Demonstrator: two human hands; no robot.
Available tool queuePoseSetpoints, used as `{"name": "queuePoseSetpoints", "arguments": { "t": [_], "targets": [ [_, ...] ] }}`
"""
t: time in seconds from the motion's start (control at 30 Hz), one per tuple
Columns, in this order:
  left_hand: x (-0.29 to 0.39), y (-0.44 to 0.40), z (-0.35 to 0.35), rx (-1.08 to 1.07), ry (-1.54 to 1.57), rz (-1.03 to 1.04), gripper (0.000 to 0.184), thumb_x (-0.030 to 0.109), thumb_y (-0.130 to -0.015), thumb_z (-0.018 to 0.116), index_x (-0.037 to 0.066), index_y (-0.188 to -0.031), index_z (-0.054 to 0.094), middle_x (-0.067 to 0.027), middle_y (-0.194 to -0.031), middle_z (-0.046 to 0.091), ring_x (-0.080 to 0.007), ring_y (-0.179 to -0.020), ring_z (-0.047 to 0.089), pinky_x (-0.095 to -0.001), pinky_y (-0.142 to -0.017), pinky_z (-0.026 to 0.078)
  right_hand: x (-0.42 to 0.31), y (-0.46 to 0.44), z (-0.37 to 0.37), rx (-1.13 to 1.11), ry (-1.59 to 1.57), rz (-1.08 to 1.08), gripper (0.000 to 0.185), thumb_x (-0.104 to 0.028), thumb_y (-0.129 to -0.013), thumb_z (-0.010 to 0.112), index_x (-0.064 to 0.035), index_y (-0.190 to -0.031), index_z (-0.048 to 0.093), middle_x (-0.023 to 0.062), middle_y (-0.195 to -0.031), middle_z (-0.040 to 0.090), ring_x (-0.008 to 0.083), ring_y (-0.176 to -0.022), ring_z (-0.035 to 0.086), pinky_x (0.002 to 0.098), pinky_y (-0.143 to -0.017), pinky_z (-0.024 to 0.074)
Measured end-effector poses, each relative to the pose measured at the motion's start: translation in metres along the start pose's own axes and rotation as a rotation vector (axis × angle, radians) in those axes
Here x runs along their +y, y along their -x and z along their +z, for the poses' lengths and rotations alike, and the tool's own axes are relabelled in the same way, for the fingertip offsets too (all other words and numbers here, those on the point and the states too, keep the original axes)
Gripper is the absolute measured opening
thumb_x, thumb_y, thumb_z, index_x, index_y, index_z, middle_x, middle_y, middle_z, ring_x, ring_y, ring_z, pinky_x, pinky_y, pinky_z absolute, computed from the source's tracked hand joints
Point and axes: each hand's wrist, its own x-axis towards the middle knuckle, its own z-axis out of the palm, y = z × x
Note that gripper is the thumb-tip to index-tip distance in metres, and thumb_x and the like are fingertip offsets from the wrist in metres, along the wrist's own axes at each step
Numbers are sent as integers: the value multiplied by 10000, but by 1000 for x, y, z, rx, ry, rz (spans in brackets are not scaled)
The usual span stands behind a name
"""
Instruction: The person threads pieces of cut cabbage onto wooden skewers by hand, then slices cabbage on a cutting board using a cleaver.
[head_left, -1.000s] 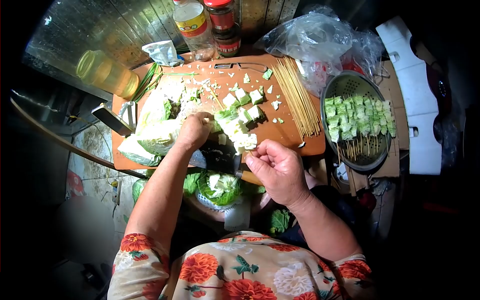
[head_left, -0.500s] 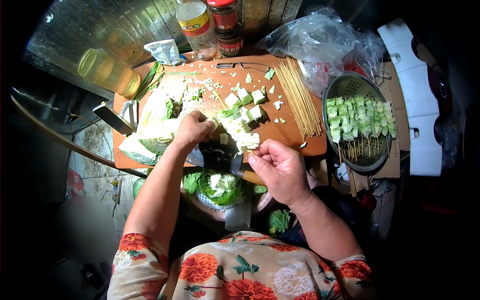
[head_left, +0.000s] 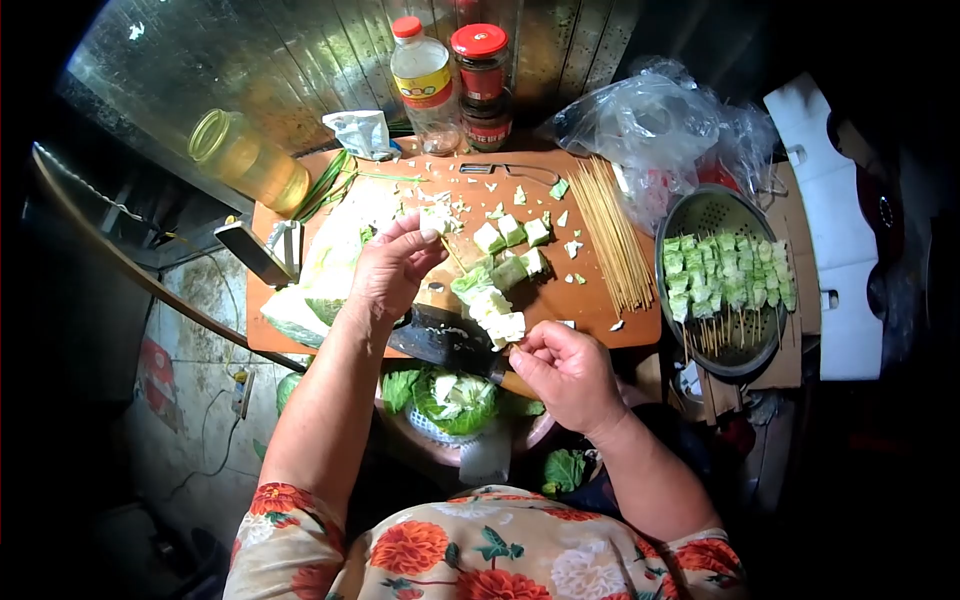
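Observation:
My right hand [head_left: 570, 370] pinches the lower end of a bamboo skewer. Folded cabbage pieces [head_left: 492, 305] are threaded along it, and its bare tip points up toward my left hand [head_left: 398, 265]. My left fingers are closed at a pale cabbage piece [head_left: 438, 218] near that tip; the fingers partly hide the contact. Cut cabbage chunks [head_left: 512, 230] lie on the orange cutting board [head_left: 600, 325] beyond the skewer. A large cabbage portion [head_left: 330, 250] rests left of my left hand. Below the skewer, a cleaver [head_left: 435, 338] lies at the board's near edge.
Loose bamboo skewers [head_left: 610, 240] lie on the board's right side. A metal colander [head_left: 668, 330] beyond holds finished cabbage skewers. A plastic bottle [head_left: 425, 90], stacked jars [head_left: 482, 80] and a jar of yellowish liquid [head_left: 260, 170] stand behind. A basin [head_left: 410, 430] with cabbage sits below.
The view has shifted, so the board appears lower and further right. My left hand has moved up slightly from the threaded cabbage, baring the skewer's tip. My right hand keeps its grip.

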Motion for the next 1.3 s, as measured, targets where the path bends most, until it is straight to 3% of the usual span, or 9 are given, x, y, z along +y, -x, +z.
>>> {"name": "queuePoseSetpoints", "arguments": {
  "t": [0.3,0.37,0.53,0.73,0.97,1.03,1.3],
  "targets": [
    [4,9,14,32,-54,37,286,-17,-845,659,32,-1114,576,-69,-987,674,-168,-879,671,-277,-795,575,-4,1,2,-14,-26,-3,95,-47,-880,647,-10,-829,576,-62,-667,509,2,-601,424,183,-534,367],
    [2,11,19,44,-51,43,282,-18,-846,658,32,-1111,577,-65,-987,672,-169,-882,670,-277,-797,572,-2,2,2,28,34,-2,124,-110,-832,681,-7,-842,613,59,-663,641,96,-588,588,268,-569,477],
    [-1,14,26,28,-170,215,260,-32,-854,649,55,-1084,564,-62,-986,651,-185,-891,660,-311,-807,552,3,4,4,38,-5,-2,116,-104,-844,670,-8,-837,606,46,-647,626,77,-585,575,258,-558,466],
    [1,19,30,-71,-300,282,234,-50,-855,642,50,-1050,558,-68,-994,643,-183,-886,657,-324,-790,554,8,8,7,54,-66,-36,112,-85,-861,656,-11,-827,578,20,-630,587,57,-580,534,242,-540,437],
    [5,26,29,-167,-195,227,174,30,-885,663,33,-1038,581,-60,-968,651,-156,-869,642,-311,-776,563,7,12,4,57,-112,-56,114,-65,-878,638,-11,-828,551,12,-664,574,39,-599,508,231,-538,425],
    [1,33,32,-228,-404,169,116,59,-911,639,29,-1013,594,-43,-952,650,-129,-867,632,-293,-770,554,4,9,3,63,-146,-58,112,-62,-879,636,-8,-830,551,6,-668,576,37,-606,510,228,-542,427],
    [-4,37,38,-276,-544,267,82,43,-918,612,7,-992,605,-29,-926,634,-98,-866,603,-267,-779,531,9,8,1,59,-146,-52,99,-51,-885,629,2,-840,558,-7,-682,586,29,-633,518,217,-561,434]
  ]
}}
